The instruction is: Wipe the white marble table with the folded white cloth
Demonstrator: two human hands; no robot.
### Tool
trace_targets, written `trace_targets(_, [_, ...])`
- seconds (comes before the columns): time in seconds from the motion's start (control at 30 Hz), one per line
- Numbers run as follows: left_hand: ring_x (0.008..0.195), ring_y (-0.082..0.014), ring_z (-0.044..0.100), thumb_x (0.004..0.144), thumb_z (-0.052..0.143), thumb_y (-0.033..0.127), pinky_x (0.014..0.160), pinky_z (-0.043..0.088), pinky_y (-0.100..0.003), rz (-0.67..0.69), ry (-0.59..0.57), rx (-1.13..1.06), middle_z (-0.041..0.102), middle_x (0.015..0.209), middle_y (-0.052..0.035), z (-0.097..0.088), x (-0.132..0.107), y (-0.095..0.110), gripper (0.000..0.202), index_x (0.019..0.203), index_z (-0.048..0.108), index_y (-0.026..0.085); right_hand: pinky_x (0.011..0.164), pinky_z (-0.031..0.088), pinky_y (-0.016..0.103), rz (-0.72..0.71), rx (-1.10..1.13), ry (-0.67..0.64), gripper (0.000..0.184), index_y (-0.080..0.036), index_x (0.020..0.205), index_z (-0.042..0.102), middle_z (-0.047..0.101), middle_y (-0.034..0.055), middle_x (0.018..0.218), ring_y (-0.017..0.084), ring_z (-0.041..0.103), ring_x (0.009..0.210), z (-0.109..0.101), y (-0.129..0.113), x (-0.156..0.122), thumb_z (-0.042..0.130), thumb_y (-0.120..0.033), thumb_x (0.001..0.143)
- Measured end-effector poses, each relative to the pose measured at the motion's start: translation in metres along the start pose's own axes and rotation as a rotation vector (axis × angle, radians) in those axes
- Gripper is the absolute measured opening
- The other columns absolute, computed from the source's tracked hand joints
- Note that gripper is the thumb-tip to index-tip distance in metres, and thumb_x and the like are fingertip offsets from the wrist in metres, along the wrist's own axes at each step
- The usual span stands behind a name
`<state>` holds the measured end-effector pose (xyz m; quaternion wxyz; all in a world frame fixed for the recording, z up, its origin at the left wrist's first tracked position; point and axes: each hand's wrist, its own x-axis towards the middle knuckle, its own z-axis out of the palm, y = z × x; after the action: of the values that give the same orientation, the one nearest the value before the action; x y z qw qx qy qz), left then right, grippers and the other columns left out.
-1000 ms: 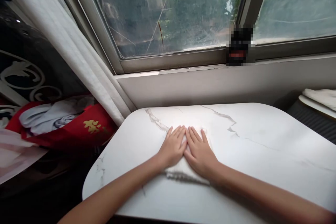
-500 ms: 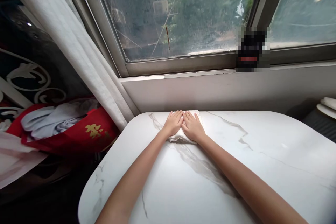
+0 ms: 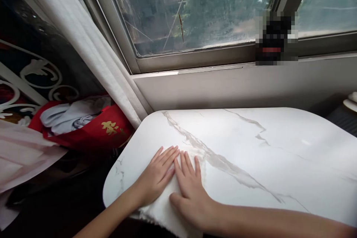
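Observation:
A white cloth (image 3: pixel 161 210) lies on the white marbled table (image 3: pixel 273 163), close to the near edge, and part of it hangs past that edge. My left hand (image 3: pixel 156 178) rests flat on the cloth's left side, fingers stretched out. Beside it, my right hand (image 3: pixel 191 193) presses flat on the cloth with its fingers spread and the thumb out to the left. The fingertips of the two hands nearly meet. Much of the cloth is hidden beneath them.
Behind the table are a low wall (image 3: pixel 212 89) and a framed window (image 3: pixel 217 11). A pale curtain (image 3: pixel 92 52) hangs at the left, near a red bag (image 3: pixel 92 134) with grey fabric inside. A dark ribbed object (image 3: pixel 341 119) stands at the far right.
Both hands have slid the cloth from the table's far edge back toward me, to the near edge. The view has tilted down slightly.

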<state>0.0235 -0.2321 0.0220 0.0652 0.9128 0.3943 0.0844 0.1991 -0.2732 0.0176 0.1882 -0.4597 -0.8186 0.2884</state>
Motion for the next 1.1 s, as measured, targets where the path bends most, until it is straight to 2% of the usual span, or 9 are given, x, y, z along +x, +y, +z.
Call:
trace_targets(0.1, [0.138, -0.0167, 0.024, 0.099, 0.026, 0.031, 0.115, 0.016, -0.041, -0.074, 0.018, 0.035, 0.031, 0.149, -0.0059, 0.000, -0.006, -0.033, 0.047, 0.145, 0.026, 0.020, 0.113, 0.005, 0.052, -0.080, -0.080, -0.011, 0.068, -0.003, 0.146, 0.018, 0.009, 0.0183, 0.153, 0.029, 0.000, 0.141, -0.001, -0.001, 0.038, 0.038, -0.035, 0.089])
trace_targets(0.2, [0.137, -0.0169, 0.027, 0.097, 0.025, 0.032, 0.114, 0.016, -0.041, -0.143, 0.054, 0.073, 0.033, 0.148, -0.0078, 0.000, 0.012, -0.079, 0.049, 0.143, 0.030, 0.017, 0.113, 0.009, 0.049, -0.079, -0.190, 0.050, 0.060, -0.001, 0.144, 0.025, 0.018, 0.0210, 0.151, 0.028, 0.010, 0.141, -0.004, 0.009, 0.094, 0.029, -0.033, 0.093])
trace_targets(0.4, [0.136, -0.0173, 0.029, 0.094, 0.023, 0.033, 0.113, 0.015, -0.040, -0.217, 0.070, 0.100, 0.036, 0.146, -0.0092, -0.002, 0.093, -0.158, 0.051, 0.140, 0.034, 0.012, 0.112, 0.009, 0.045, -0.018, -0.342, 0.212, 0.058, -0.002, 0.143, 0.029, 0.024, 0.0195, 0.150, 0.026, 0.017, 0.140, -0.012, 0.044, 0.192, 0.027, -0.035, 0.095])
trace_targets(0.5, [0.136, -0.0186, 0.029, 0.093, 0.025, 0.032, 0.113, 0.015, -0.041, -0.221, 0.067, 0.119, 0.037, 0.146, -0.0102, -0.002, 0.130, -0.178, 0.051, 0.139, 0.036, 0.011, 0.112, 0.009, 0.045, 0.039, -0.396, 0.235, 0.057, -0.001, 0.142, 0.030, 0.025, 0.0195, 0.150, 0.026, 0.018, 0.139, -0.022, 0.058, 0.219, 0.027, -0.033, 0.094])
trace_targets(0.57, [0.136, -0.0196, 0.029, 0.094, 0.026, 0.031, 0.112, 0.016, -0.042, -0.236, 0.076, 0.134, 0.038, 0.146, -0.0102, -0.001, 0.145, -0.185, 0.050, 0.138, 0.038, 0.012, 0.112, 0.009, 0.046, 0.061, -0.425, 0.264, 0.057, 0.001, 0.141, 0.030, 0.026, 0.0203, 0.149, 0.027, 0.020, 0.139, -0.026, 0.063, 0.228, 0.027, -0.030, 0.094])
trace_targets(0.7, [0.139, -0.0218, 0.023, 0.095, 0.024, 0.032, 0.112, 0.017, -0.044, -0.219, 0.163, 0.177, 0.033, 0.148, -0.0100, 0.000, 0.137, -0.187, 0.049, 0.136, 0.042, 0.014, 0.112, 0.009, 0.045, -0.004, -0.452, 0.291, 0.056, 0.003, 0.140, 0.032, 0.029, 0.0200, 0.148, 0.026, 0.021, 0.139, -0.024, 0.062, 0.233, 0.026, -0.027, 0.093])
trace_targets(0.83, [0.137, -0.0201, 0.028, 0.095, 0.018, 0.033, 0.112, 0.019, -0.044, -0.175, 0.153, 0.137, 0.036, 0.146, -0.0116, -0.003, 0.093, -0.175, 0.052, 0.137, 0.040, 0.012, 0.113, 0.010, 0.046, -0.128, -0.476, 0.262, 0.057, 0.003, 0.139, 0.033, 0.031, 0.0210, 0.147, 0.027, 0.023, 0.138, -0.009, 0.046, 0.214, 0.029, -0.029, 0.093])
trace_targets(0.93, [0.136, -0.0202, 0.030, 0.096, 0.017, 0.034, 0.112, 0.024, -0.045, -0.172, 0.100, 0.100, 0.038, 0.145, -0.0125, -0.007, 0.050, -0.151, 0.053, 0.139, 0.038, 0.011, 0.113, 0.012, 0.048, -0.174, -0.478, 0.259, 0.059, 0.007, 0.138, 0.033, 0.031, 0.0243, 0.145, 0.031, 0.023, 0.137, 0.005, 0.026, 0.180, 0.028, -0.031, 0.093])
trace_targets(1.1, [0.134, -0.0204, 0.034, 0.097, 0.022, 0.032, 0.111, 0.028, -0.045, -0.204, 0.126, 0.088, 0.040, 0.144, -0.0083, -0.003, -0.020, -0.087, 0.050, 0.145, 0.028, 0.019, 0.113, 0.013, 0.051, -0.283, -0.454, 0.143, 0.061, 0.008, 0.139, 0.030, 0.030, 0.0248, 0.145, 0.033, 0.020, 0.138, 0.019, -0.006, 0.106, 0.028, -0.033, 0.094])
